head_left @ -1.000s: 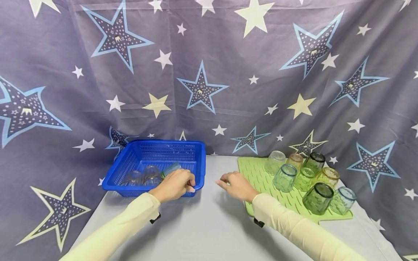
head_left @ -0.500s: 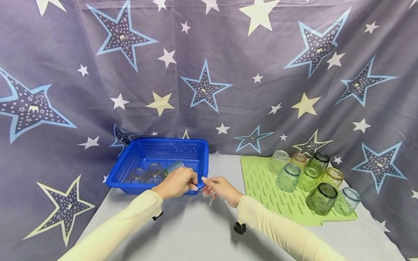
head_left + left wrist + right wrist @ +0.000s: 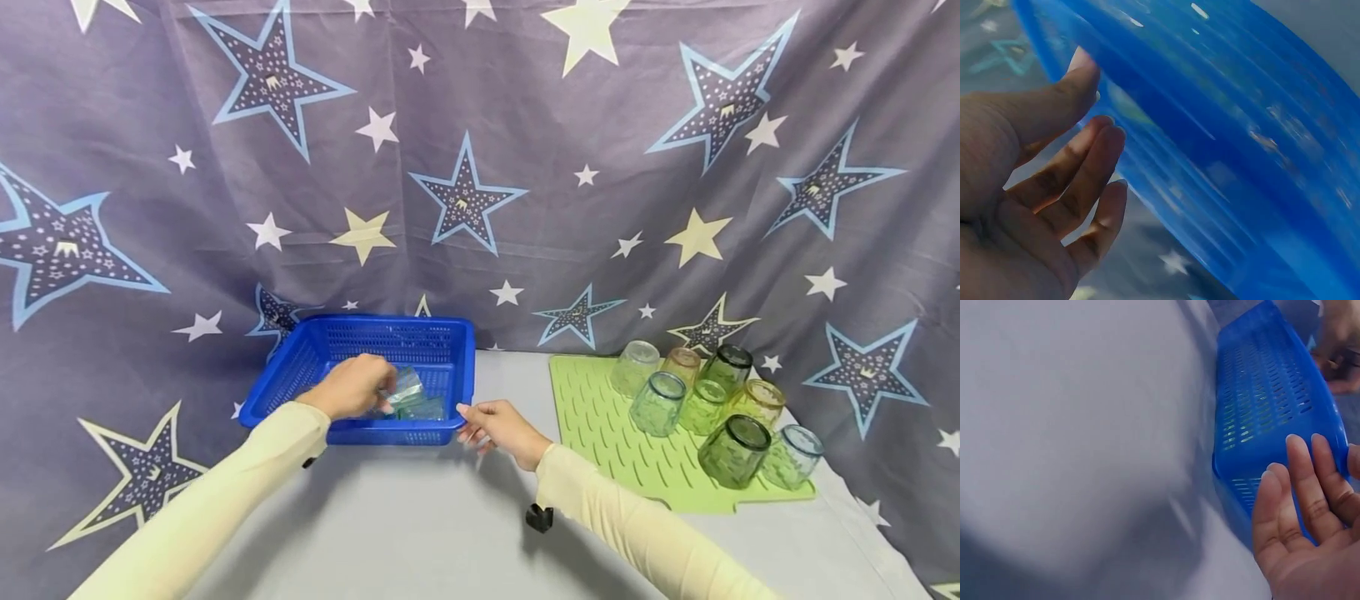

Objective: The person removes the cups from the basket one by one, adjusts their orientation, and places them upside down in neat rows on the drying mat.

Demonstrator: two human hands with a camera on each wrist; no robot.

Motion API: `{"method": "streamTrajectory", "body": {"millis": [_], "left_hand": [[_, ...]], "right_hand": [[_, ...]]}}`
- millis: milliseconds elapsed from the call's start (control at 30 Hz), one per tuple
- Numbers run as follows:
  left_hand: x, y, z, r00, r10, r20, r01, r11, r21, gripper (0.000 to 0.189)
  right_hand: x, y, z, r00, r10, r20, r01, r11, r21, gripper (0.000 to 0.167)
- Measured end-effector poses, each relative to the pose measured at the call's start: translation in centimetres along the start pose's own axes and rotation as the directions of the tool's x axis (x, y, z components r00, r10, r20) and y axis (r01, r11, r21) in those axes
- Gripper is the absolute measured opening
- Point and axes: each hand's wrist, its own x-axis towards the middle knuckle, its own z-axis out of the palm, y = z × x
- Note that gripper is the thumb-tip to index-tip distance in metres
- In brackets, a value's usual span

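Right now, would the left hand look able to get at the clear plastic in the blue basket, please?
Probably yes: the left hand is over the open basket, fingers near the clear plastic, nothing visibly between.

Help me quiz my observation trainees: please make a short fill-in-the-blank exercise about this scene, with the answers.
1. The basket on the table is ____ in colour.
2. On the green mat, the visible glasses number ____.
3. At the basket's near corner, on the side toward the mat, is the person's ____ hand.
4. The curtain is patterned with ____.

Missing words: blue; eight; right; stars.
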Motion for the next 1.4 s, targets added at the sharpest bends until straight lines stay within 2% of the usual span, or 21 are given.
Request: {"method": "streamTrajectory", "body": {"millis": [167, 267, 367, 467, 600, 733, 867, 1067, 1300, 1400], "left_hand": [[-1.0, -3.5, 0.1, 0.996, -0.064, 0.055, 0.06, 0.996, 0.071, 0.023], [-1.6, -4.7, 0.1, 0.995, -0.078, 0.055, 0.073, 0.994, 0.077, 0.027], [-2.0, -5.3, 0.0, 0.997, -0.075, 0.026, 0.072, 0.994, 0.079, 0.022], [-2.2, -5.6, 0.1, 0.996, -0.088, 0.009, 0.086, 0.99, 0.11, 0.017], [-2.5, -6.0, 0.4, 0.993, -0.117, -0.022, 0.119, 0.978, 0.168, 0.019], [-2.8, -6.2, 0.8, 0.987, -0.142, -0.079, 0.155, 0.969, 0.191, 0.017], [-2.7, -6.2, 0.8, 0.973, -0.197, -0.125, 0.218, 0.957, 0.193, 0.016], [-2.8, -6.0, 0.1, 0.945, -0.299, -0.133, 0.32, 0.93, 0.183, 0.02], [-3.0, -6.5, -0.2, 0.925, -0.296, -0.238, 0.337, 0.929, 0.153, 0.027], [-3.3, -6.8, 0.0, 0.921, -0.297, -0.253, 0.337, 0.932, 0.132, 0.028]], "right_hand": [[0.2, 0.0, -0.2, 1.0, 0.004, 0.001, -0.004, 1.0, 0.017, 0.048], [0.2, 0.2, -0.3, 1.0, 0.002, 0.013, -0.002, 1.0, 0.017, 0.048], [0.2, 0.3, -0.3, 1.0, 0.0, 0.017, -0.001, 1.0, 0.02, 0.049], [0.1, 0.3, -0.3, 1.0, -0.001, 0.014, 0.001, 1.0, 0.018, 0.05], [0.2, 0.5, -0.2, 1.0, -0.001, 0.003, 0.001, 1.0, 0.012, 0.052], [0.2, 0.8, 0.0, 1.0, 0.005, -0.003, -0.005, 1.0, 0.009, 0.056], [0.1, 0.7, -0.1, 1.0, 0.01, -0.013, -0.01, 1.0, 0.008, 0.055], [0.1, 0.5, -0.2, 1.0, 0.014, -0.017, -0.014, 1.0, 0.005, 0.054], [0.1, 0.7, -0.1, 1.0, 0.013, -0.027, -0.013, 1.0, -0.002, 0.055], [0.1, 0.7, 0.0, 1.0, 0.011, -0.027, -0.011, 1.0, -0.007, 0.054]]}}
